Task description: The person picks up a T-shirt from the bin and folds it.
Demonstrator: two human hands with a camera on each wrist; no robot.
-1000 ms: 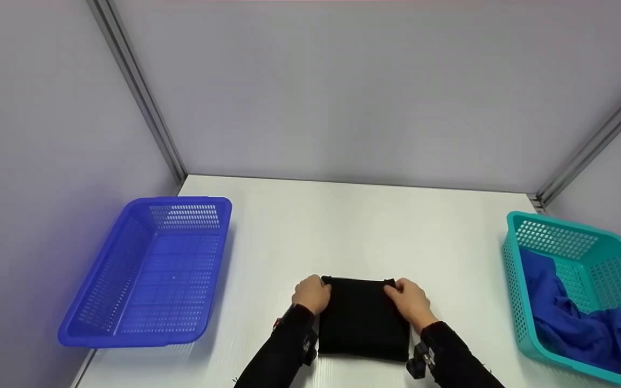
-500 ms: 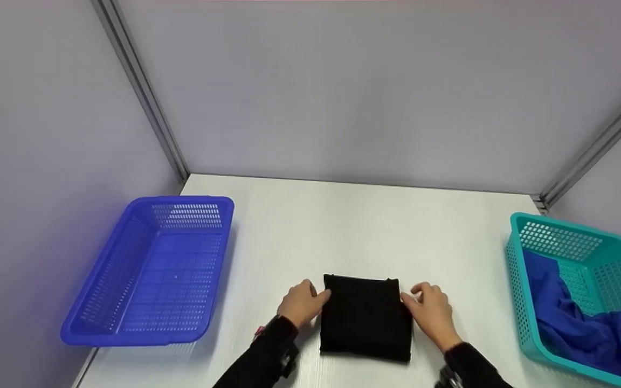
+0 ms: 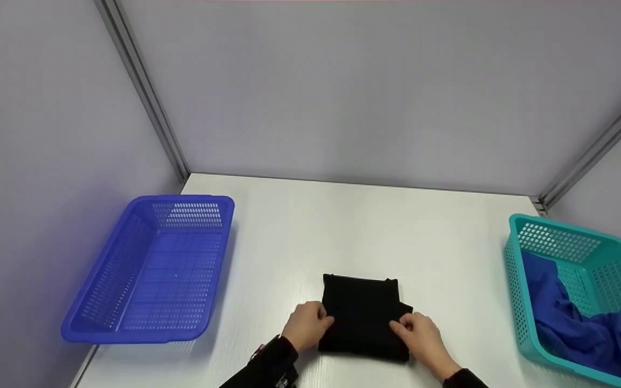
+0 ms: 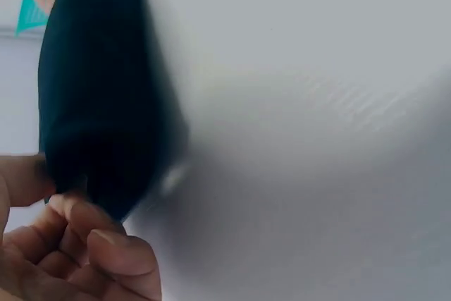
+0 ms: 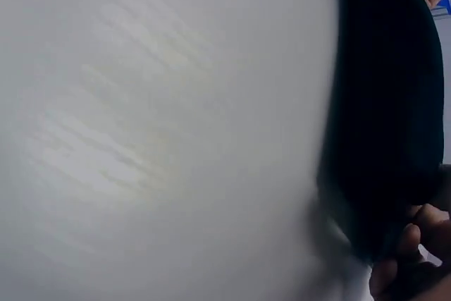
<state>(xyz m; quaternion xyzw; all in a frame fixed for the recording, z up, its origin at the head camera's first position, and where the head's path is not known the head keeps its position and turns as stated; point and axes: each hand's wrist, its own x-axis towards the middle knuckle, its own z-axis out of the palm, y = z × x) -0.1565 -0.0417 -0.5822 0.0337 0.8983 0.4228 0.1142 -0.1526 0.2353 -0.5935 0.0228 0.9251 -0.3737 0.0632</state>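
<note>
A black folded cloth (image 3: 361,312) lies as a near square on the white table in the head view. My left hand (image 3: 306,326) pinches its left edge between thumb and fingers, and the left wrist view shows that hand (image 4: 77,244) at the dark cloth (image 4: 106,82). On the opposite side my right hand (image 3: 422,339) pinches the right edge. A small corner of cloth sticks out just above the right fingers. In the right wrist view the fingers (image 5: 409,241) curl at the end of the dark cloth (image 5: 387,103).
A blue plastic basket (image 3: 219,269) stands at the left with nothing in it. At the right is a teal basket (image 3: 512,280) holding a crumpled blue cloth (image 3: 574,323). Grey panels (image 3: 364,91) enclose the white table (image 3: 364,226) at the back and sides.
Both hands let go of the cloth's far corners, moved apart, then came nearer along the sides and took hold lower down. A bit of cloth now juts out at the right edge.
</note>
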